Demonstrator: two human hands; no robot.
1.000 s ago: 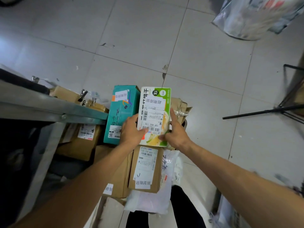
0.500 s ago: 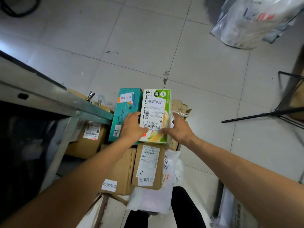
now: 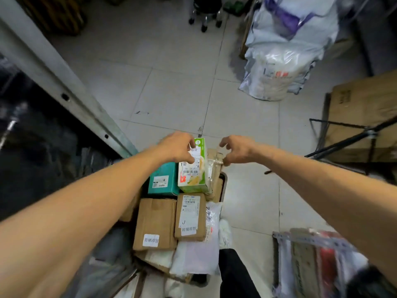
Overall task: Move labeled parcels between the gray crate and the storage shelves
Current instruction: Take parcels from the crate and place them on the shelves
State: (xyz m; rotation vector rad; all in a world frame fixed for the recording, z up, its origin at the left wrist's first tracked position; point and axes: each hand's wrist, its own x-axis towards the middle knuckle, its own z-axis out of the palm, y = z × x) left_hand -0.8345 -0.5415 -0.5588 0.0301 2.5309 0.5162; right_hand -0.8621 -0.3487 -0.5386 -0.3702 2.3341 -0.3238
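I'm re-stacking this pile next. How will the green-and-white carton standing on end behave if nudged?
The green carton stands tall on a narrow end, so it probably tips easily. Its crisp, square edges suggest stiff card. The teal box alongside may brace one side.

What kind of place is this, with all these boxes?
Probably a parcel sorting or pickup room. Boxes with shipping labels, like the green box and the teal box, are piled up, big plastic sacks stand on the tiled floor, and a metal shelf runs alongside.

Bare forearms (image 3: 111, 196), black trousers (image 3: 235, 274)
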